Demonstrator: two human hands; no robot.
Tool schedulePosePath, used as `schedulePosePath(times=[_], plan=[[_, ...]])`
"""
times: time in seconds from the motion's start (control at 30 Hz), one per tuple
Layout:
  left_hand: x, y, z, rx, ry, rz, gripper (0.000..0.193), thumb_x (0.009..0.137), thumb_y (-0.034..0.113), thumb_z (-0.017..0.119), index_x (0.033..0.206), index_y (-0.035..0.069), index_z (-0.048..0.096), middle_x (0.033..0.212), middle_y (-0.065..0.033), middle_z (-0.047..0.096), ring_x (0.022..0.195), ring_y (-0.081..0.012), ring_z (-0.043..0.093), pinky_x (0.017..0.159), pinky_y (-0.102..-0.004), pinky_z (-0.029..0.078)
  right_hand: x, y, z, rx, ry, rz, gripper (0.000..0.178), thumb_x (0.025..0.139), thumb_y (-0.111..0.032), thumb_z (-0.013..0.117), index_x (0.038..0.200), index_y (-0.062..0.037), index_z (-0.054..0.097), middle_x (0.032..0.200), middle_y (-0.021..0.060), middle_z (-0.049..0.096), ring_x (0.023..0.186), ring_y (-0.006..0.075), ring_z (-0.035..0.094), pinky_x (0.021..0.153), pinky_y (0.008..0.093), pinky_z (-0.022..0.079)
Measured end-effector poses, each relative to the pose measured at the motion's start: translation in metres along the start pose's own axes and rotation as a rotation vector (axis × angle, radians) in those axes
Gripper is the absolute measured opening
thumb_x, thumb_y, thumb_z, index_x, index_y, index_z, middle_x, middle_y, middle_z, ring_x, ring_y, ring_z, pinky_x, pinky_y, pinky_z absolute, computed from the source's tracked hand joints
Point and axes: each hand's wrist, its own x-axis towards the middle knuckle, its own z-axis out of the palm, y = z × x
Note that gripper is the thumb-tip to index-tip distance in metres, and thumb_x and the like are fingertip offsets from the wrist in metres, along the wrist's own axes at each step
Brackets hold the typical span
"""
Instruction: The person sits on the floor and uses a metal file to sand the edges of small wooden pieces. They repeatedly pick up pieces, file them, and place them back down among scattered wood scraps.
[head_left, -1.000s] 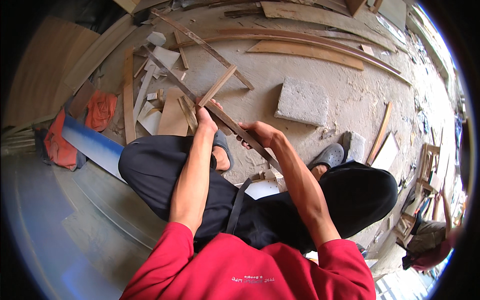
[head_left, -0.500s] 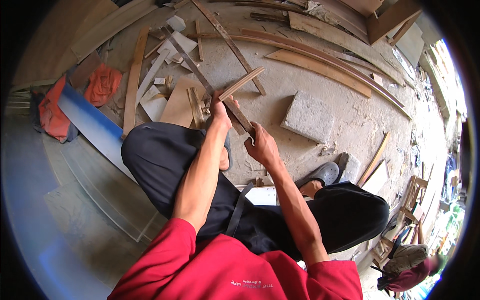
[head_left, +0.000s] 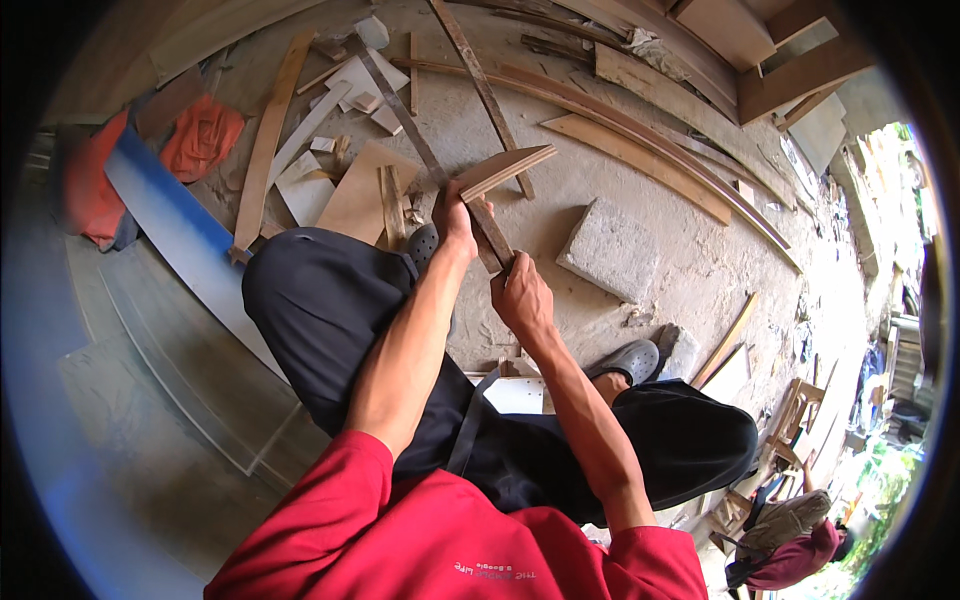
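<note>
My left hand [head_left: 456, 226] is closed around a short piece of plywood [head_left: 508, 172], whose layered edge and part of its broad face show above the fingers. A long, narrow, dark brown strip [head_left: 405, 118] runs past the plywood and slants from the far left down toward my right hand [head_left: 523, 296]. My right hand is wrapped round the strip's near end, so that end is hidden. Whether the strip is wood or rusty metal I cannot tell. Both hands are in front of my bent knees, above the floor.
A rough concrete block [head_left: 608, 248] lies right of my hands. Offcuts [head_left: 365, 190] and a long board [head_left: 272, 140] litter the left; long planks [head_left: 640, 125] lie at the far right. An orange cloth [head_left: 200, 140] is far left. Another person [head_left: 800, 545] is at lower right.
The plywood has turned so that more of its broad face shows. Both hands keep their grip, shifted slightly right in the picture. The surroundings have shifted a little with the head.
</note>
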Motion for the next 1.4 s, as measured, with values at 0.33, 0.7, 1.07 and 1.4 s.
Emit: schedulePosePath(times=[0.33,0.7,1.07,1.4], plan=[[-0.003,-0.001,0.001,-0.029,-0.019,0.025,0.025,0.087,0.034,0.053,0.084,0.010,0.059,0.070,-0.0030,0.059,0.058,-0.0189,0.059,0.056,-0.0327,0.049,0.001,0.000,0.001,-0.023,-0.022,0.022,0.031,0.084,-0.020,0.054,0.105,0.0015,0.046,0.092,0.0260,0.061,0.080,0.0423,0.062,0.069,0.0487,0.051],[0.000,-0.002,0.000,-0.010,0.015,0.026,0.023,0.083,0.033,0.056,0.081,0.011,0.059,0.070,-0.0029,0.059,0.058,-0.0185,0.059,0.057,-0.0324,0.049,0.001,-0.008,-0.002,-0.058,-0.018,0.056,0.028,0.083,-0.021,0.053,0.100,-0.0001,0.048,0.090,0.0237,0.062,0.079,0.0399,0.064,0.067,0.0496,0.051],[0.000,-0.002,0.001,-0.043,0.056,0.007,0.018,0.082,0.029,0.058,0.081,0.011,0.061,0.067,-0.0027,0.058,0.055,-0.0174,0.057,0.055,-0.0307,0.049,0.001,-0.005,-0.002,-0.049,-0.015,0.036,0.024,0.084,-0.020,0.052,0.096,0.0003,0.047,0.089,0.0231,0.061,0.078,0.0406,0.063,0.066,0.0494,0.051],[0.006,-0.003,-0.005,-0.040,0.028,0.019,0.019,0.083,0.030,0.057,0.083,0.012,0.062,0.074,-0.0006,0.060,0.061,-0.0148,0.057,0.060,-0.0306,0.051,0.000,0.002,0.004,0.002,0.031,-0.023,0.028,0.083,-0.020,0.055,0.100,0.0003,0.047,0.091,0.0235,0.062,0.079,0.0401,0.063,0.066,0.0477,0.051]])
